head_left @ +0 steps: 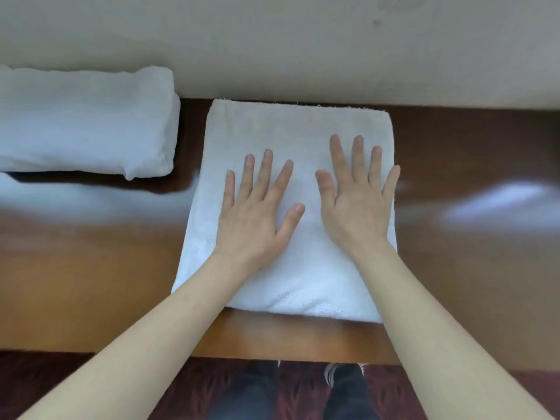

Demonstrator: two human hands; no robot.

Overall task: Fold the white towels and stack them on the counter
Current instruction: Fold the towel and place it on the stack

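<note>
A white towel (291, 128), folded into a rough square, lies flat on the glossy brown counter (469, 262) in the middle of the view, its far edge against the wall. My left hand (257, 213) presses flat on its left half with fingers spread. Beside it my right hand (354, 204) lies palm down on the right half, fingers straight. A second folded white towel (88, 119), thicker and bulkier, sits at the far left of the counter, apart from the first.
A pale wall (303, 50) rises right behind the counter. The counter's front edge (272, 356) runs below the towel; past it are patterned dark red carpet (75, 383) and my legs and shoes (336, 374).
</note>
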